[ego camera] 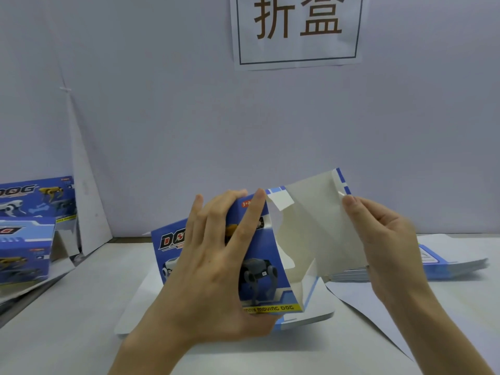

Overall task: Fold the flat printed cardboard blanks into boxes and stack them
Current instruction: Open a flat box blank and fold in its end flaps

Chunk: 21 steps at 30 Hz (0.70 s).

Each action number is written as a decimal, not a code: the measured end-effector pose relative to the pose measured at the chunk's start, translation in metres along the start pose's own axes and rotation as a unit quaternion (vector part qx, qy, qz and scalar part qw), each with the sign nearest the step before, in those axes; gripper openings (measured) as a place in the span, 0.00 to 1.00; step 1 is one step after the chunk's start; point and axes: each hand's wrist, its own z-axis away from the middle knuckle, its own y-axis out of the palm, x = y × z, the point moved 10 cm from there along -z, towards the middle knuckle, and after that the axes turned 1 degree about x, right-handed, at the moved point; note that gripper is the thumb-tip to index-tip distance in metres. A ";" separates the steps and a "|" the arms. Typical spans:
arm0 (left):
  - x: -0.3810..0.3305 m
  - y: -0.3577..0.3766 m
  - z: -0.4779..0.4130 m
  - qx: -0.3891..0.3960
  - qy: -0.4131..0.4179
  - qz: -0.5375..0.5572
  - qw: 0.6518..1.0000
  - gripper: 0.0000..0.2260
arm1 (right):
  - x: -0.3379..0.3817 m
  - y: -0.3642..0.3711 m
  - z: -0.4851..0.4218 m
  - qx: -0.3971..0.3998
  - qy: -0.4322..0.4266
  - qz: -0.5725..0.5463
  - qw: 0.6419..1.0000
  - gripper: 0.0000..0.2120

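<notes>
- Your left hand (216, 266) grips a half-folded blue printed cardboard box (266, 269). The fingers are spread across its front panel, the fingertips reach the top edge, and the thumb is tucked under the bottom edge.
- Your right hand (387, 244) pinches the box's white inner flap (319, 220) near its upper right edge, thumb and fingers closed on the card.
- The box is held at the middle of the view, just above the pale grey table (81, 307). Its open side is turned to the right and shows the plain white inside. The front panel carries a grey robot dog above a yellow lettered strip.
- Beneath the box, a flat white-faced cardboard blank (311, 318) lies on the table.
- On the right, a stack of flat blue-and-white blanks (454, 263) rests on the table, partly hidden behind your right hand.
- At the far left stand two finished blue boxes (24, 255), one in front of the other; you cannot tell whether they touch.
- A white paper sign (297, 31) with two large brown characters hangs on the pale wall above.
</notes>
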 end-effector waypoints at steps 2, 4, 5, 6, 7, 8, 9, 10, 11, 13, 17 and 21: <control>-0.001 0.001 0.000 0.004 0.002 -0.015 1.000 0.49 | 0.001 0.005 0.000 0.029 0.007 -0.012 0.999 0.08; -0.001 0.001 -0.001 0.004 0.003 -0.029 1.000 0.49 | 0.001 0.009 0.001 0.053 0.011 -0.014 0.998 0.09; -0.001 0.000 -0.001 0.000 0.002 -0.034 0.999 0.49 | 0.001 0.009 0.001 0.051 0.006 -0.006 0.999 0.08; 0.000 -0.001 0.000 -0.005 -0.001 -0.032 0.999 0.49 | 0.002 0.007 0.001 0.043 0.000 0.001 0.999 0.09; 0.001 -0.003 0.000 -0.009 -0.005 -0.024 1.000 0.49 | 0.002 0.006 0.001 0.034 -0.002 -0.002 0.999 0.10; 0.003 -0.005 -0.001 -0.012 -0.010 -0.017 1.000 0.50 | 0.002 0.006 0.001 0.034 0.000 -0.015 0.999 0.10; 0.004 -0.007 -0.001 -0.015 -0.014 -0.018 1.000 0.50 | 0.002 0.009 0.002 0.050 0.004 -0.032 0.998 0.09; 0.005 -0.008 -0.001 -0.017 -0.017 -0.025 0.999 0.51 | 0.003 0.016 0.004 0.080 0.004 -0.048 0.996 0.09; 0.006 -0.008 -0.002 -0.018 -0.024 -0.033 0.999 0.52 | 0.006 0.025 0.008 0.115 0.001 -0.062 0.991 0.11; 0.008 -0.006 -0.002 -0.015 -0.039 -0.048 0.998 0.53 | 0.011 0.040 0.016 0.163 -0.018 -0.079 0.983 0.11; 0.007 -0.001 -0.001 -0.015 -0.057 -0.071 0.996 0.53 | 0.025 0.071 0.042 0.211 -0.120 0.002 0.970 0.17; 0.008 -0.001 -0.002 -0.015 -0.068 -0.079 0.994 0.55 | 0.021 0.087 0.056 0.236 -0.136 0.053 0.961 0.22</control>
